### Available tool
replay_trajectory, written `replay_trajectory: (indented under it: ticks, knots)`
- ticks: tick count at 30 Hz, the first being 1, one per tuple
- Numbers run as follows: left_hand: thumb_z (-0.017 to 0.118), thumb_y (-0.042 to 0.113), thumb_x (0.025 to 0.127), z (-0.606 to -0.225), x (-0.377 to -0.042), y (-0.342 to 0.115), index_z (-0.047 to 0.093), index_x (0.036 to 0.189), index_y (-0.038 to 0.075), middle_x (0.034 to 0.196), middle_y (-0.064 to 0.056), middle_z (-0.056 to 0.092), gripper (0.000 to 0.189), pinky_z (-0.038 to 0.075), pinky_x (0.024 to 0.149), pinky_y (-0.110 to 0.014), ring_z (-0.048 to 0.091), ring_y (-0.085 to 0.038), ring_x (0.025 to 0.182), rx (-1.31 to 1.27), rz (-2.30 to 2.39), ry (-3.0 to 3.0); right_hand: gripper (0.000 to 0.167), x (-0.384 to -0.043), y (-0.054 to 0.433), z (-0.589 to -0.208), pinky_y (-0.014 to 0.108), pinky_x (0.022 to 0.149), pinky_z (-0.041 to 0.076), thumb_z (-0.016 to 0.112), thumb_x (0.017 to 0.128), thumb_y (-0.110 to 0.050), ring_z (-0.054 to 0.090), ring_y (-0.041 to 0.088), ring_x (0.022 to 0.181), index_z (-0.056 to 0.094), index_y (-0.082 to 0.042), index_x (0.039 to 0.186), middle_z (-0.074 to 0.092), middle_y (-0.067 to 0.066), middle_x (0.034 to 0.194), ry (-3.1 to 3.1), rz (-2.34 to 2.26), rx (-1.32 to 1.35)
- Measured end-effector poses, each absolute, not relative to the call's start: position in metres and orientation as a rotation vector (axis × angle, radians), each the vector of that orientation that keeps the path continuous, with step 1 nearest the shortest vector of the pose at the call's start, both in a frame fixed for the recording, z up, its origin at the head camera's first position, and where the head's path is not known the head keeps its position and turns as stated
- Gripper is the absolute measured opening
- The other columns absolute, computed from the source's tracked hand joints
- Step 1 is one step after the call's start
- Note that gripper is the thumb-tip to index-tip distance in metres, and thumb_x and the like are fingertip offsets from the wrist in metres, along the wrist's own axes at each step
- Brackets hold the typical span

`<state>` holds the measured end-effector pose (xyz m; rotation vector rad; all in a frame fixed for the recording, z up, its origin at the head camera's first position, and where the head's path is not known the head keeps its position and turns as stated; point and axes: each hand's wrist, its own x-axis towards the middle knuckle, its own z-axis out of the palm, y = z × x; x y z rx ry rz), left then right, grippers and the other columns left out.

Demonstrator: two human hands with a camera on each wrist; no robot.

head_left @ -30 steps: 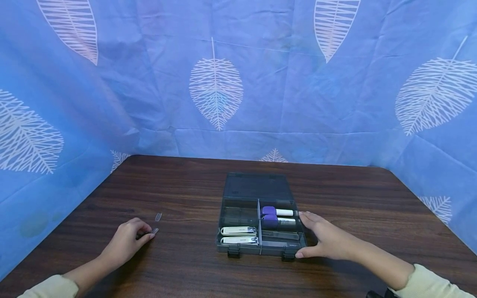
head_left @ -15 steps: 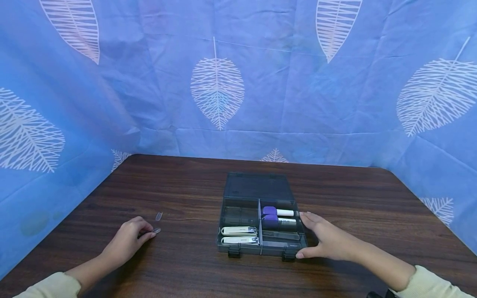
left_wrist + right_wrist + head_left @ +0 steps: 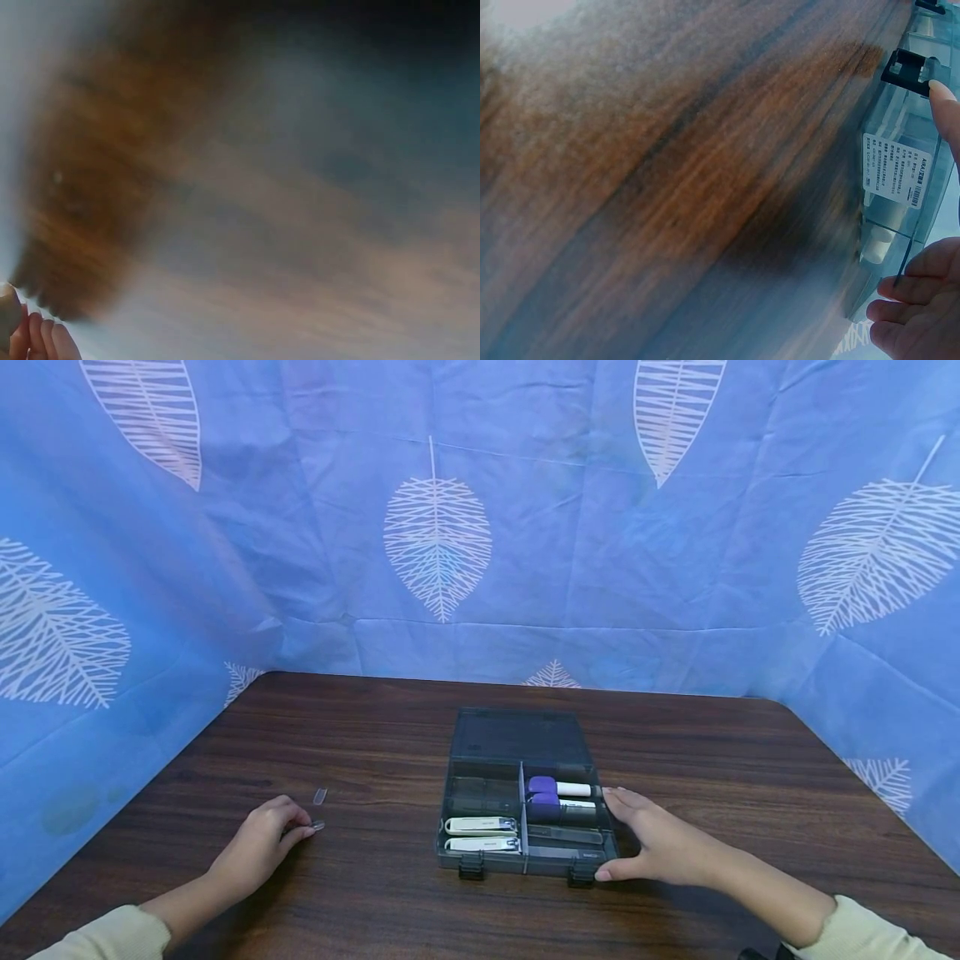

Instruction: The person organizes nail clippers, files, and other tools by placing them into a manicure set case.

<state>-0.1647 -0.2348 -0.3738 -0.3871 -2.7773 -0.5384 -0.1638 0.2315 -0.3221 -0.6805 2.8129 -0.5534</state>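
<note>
My left hand (image 3: 262, 839) pinches a small clear plastic piece (image 3: 318, 826) between thumb and fingers, low over the table at left. A second small clear rectangular piece (image 3: 320, 796) lies just beyond it. In the left wrist view only fingertips (image 3: 46, 337) show in the bottom corner. My right hand (image 3: 660, 839) holds the right end of a dark translucent storage box (image 3: 480, 862), thumb at the front corner by a black latch (image 3: 907, 72), fingers along the side. Inside the box lie two nail clippers (image 3: 480, 825) at front left and two purple-and-white bottles (image 3: 543, 797) at right.
The box lid (image 3: 519, 733) lies folded back behind it. A divider (image 3: 522, 802) splits the box, with flat dark strips (image 3: 564, 834) at front right. A white label (image 3: 897, 171) sits on the box. A blue leaf-print cloth (image 3: 525, 543) hangs behind the wood-grain table (image 3: 390, 910).
The small clear piece has turned slightly in my left fingertips, and that hand has shifted a little. My right hand and the box stay in place.
</note>
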Motion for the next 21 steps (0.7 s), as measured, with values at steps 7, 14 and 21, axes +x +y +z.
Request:
replay_trajectory:
  ticks: [7,14,21]
  knots:
    - [0.073,0.003,0.074,-0.3736,-0.1638,-0.2347,0.064,0.072,0.008,0.073,0.002,0.055,0.011,0.042,0.054,-0.021,0.046,-0.003,0.063,-0.396,-0.527,-2.771,0.107,-0.1636,0.2311,-0.3219,0.062,0.097,0.034,0.066,0.072,-0.062,0.030,0.052,0.129,0.032,0.015,0.136,0.029,0.037,0.141,2.814,-0.562,-0.697]
    - [0.072,0.003,0.075,-0.3726,-0.1648,-0.2311,0.064,0.073,0.008,0.074,0.003,0.054,0.010,0.042,0.054,-0.021,0.044,-0.002,0.063,-0.399,-0.566,-2.776,0.107,-0.1639,0.2319,-0.3233,0.061,0.096,0.035,0.065,0.072,-0.063,0.031,0.053,0.128,0.032,0.015,0.136,0.030,0.037,0.141,2.830,-0.553,-0.710]
    - [0.072,0.003,0.076,-0.3705,-0.1682,-0.2252,0.064,0.074,0.009,0.076,0.003,0.056,0.010,0.044,0.056,-0.021,0.048,-0.003,0.066,-0.408,-0.588,-2.751,0.107,-0.1637,0.2320,-0.3229,0.061,0.097,0.035,0.065,0.071,-0.064,0.031,0.052,0.129,0.033,0.016,0.136,0.031,0.037,0.141,2.829,-0.556,-0.712]
